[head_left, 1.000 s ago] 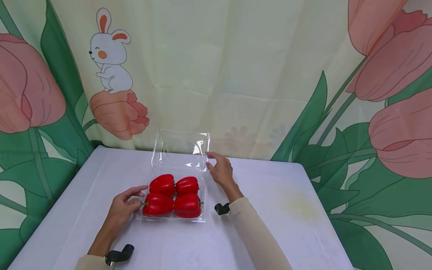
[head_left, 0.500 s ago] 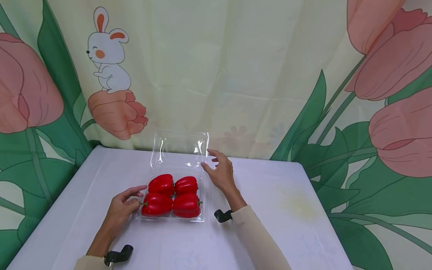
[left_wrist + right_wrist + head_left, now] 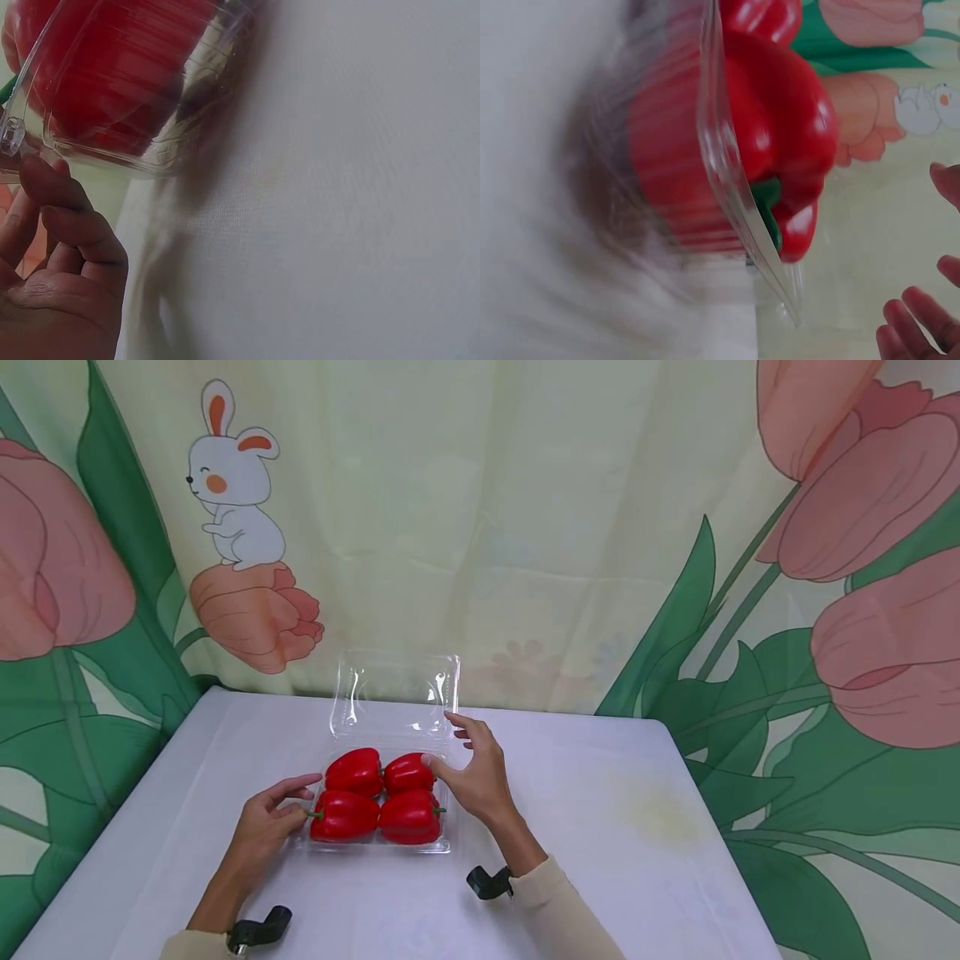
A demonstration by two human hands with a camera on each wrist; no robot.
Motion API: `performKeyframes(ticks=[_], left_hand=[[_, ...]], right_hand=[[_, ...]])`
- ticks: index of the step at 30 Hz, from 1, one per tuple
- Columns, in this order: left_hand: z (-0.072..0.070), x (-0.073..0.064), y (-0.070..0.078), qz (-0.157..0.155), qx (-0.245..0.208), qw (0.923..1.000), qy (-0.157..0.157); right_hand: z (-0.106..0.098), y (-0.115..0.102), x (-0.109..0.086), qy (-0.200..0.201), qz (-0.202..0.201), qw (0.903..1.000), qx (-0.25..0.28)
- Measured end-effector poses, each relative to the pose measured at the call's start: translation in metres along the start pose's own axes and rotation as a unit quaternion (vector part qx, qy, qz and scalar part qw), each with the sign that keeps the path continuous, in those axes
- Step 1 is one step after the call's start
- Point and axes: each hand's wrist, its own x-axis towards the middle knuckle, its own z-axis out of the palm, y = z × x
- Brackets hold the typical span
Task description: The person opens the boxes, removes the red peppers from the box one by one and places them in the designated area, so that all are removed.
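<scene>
Several red bell peppers [image 3: 410, 817] with green stems sit in a clear plastic clamshell container [image 3: 375, 850]. Its hinged lid [image 3: 393, 695] stands raised at the back, tilted toward the curtain. At the container's left rim, my left hand [image 3: 258, 827] pinches the edge; the left wrist view shows thumb and fingers [image 3: 56, 184] at the clear corner tab. My right hand [image 3: 480, 781] hovers at the right side with fingers spread, its thumb overlapping the back right pepper [image 3: 405, 770] in the head view. In the right wrist view, its fingertips [image 3: 904, 322] are apart from the container.
A white cloth covers the table [image 3: 585, 827], with a faint yellowish stain on the right. Behind its far edge hangs a curtain [image 3: 525, 568] printed with tulips and a rabbit. Black wrist cameras [image 3: 258, 931] sit on both forearms.
My right hand has moved from the lid's right edge down and nearer, over the container's right side, its thumb and fingers spreading wider. The left hand keeps its place; the lid stays raised.
</scene>
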Motion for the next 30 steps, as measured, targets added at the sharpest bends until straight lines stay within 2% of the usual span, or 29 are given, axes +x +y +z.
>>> performKeyframes(ticks=[9,17,22,30], left_hand=[[-0.001,0.002,-0.001,-0.017,0.012,0.9997,-0.012],[-0.004,0.005,-0.006,-0.032,-0.012,0.9991,-0.024],[-0.003,0.005,-0.007,-0.045,-0.022,0.9986,-0.017],[-0.002,0.004,-0.005,-0.037,-0.033,0.9986,-0.015]], right_hand=[[0.008,-0.009,-0.033,-0.036,0.003,0.9993,0.008],[0.017,-0.005,-0.058,-0.061,0.011,0.998,-0.014],[0.023,-0.001,-0.067,-0.067,0.015,0.9971,-0.033],[0.029,0.005,-0.072,-0.07,-0.004,0.9958,-0.059]])
